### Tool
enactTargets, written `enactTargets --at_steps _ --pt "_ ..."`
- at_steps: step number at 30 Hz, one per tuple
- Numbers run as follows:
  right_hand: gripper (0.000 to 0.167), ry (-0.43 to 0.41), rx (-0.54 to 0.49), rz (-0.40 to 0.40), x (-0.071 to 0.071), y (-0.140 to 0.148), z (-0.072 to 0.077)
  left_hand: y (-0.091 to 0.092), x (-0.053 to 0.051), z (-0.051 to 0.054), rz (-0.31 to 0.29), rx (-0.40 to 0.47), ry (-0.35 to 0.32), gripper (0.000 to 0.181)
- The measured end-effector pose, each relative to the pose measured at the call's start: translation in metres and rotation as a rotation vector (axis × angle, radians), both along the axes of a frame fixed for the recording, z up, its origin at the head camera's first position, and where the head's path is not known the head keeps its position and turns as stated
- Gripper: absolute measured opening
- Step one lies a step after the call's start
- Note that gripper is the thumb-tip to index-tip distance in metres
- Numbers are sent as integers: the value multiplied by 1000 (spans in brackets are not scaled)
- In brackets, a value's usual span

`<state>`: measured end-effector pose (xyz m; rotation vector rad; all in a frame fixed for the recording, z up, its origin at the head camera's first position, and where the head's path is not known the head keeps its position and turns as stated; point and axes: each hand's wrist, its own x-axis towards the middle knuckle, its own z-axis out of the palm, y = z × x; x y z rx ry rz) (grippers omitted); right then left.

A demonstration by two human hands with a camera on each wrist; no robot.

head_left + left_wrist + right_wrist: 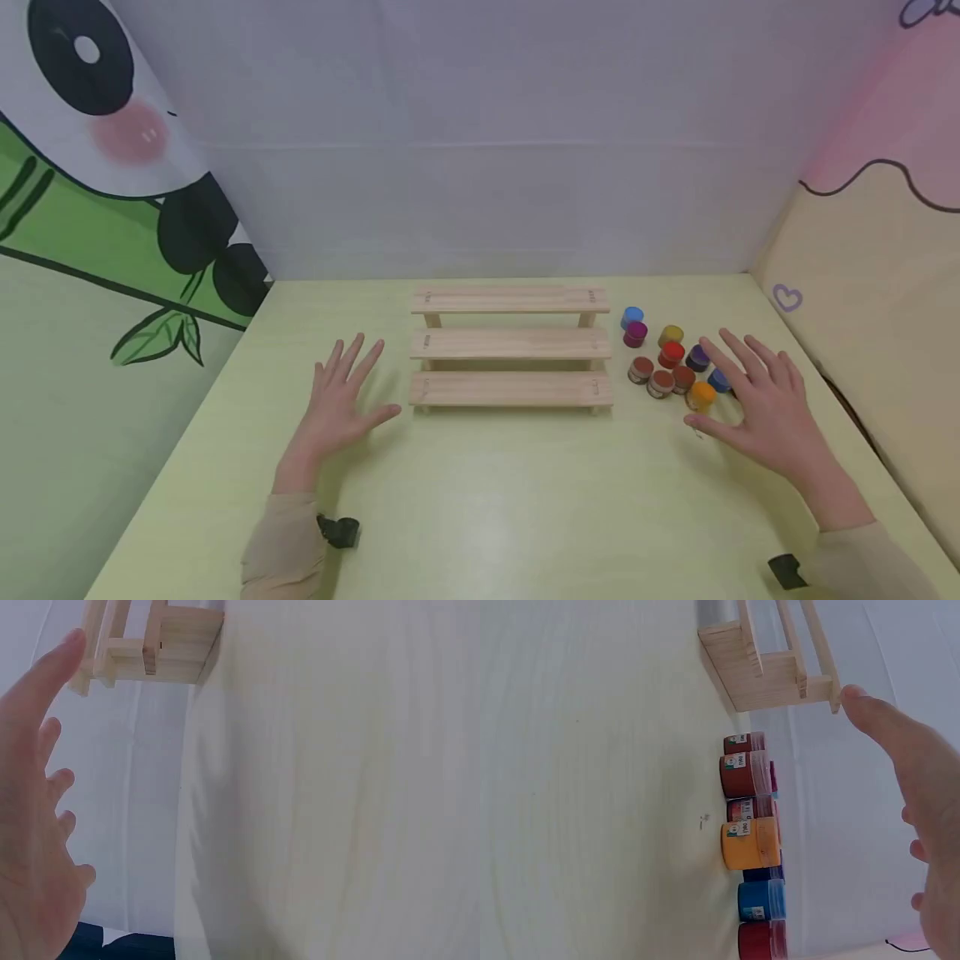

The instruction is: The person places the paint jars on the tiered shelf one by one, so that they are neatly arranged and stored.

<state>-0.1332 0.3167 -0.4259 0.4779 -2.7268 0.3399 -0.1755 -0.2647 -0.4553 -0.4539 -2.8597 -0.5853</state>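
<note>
I count one three-tier wooden rack (511, 343) mid-table and at least ten small jars (671, 355) to its right, a few half-hidden by the right hand (772, 417), with a dark red one cut off in my right wrist view. That hand and the left hand (337, 408) are spread wide, holding nothing, with open tabletop (495, 492) before the rack's front edge.

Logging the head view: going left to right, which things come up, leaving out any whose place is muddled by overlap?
Printed green leaf → left hand → three-tier wooden rack → purple jar → bright red jar → right hand.
</note>
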Motion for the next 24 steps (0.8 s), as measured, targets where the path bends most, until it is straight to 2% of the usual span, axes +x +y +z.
enactTargets --at_steps 4,8,12,18,24 --pt "105 58 -39 12 2 1 -6 11 1 -6 8 108 -21 101" --pt "107 118 -78 18 3 1 -12 21 3 -12 13 204 -71 102" --pt "108 144 -119 19 4 1 -18 28 6 -17 10 281 -111 101" --pt "105 142 -183 9 6 2 -26 34 10 -25 25 389 -151 98" --pt "103 70 -267 -25 9 4 -33 42 9 -23 43 548 -225 95"
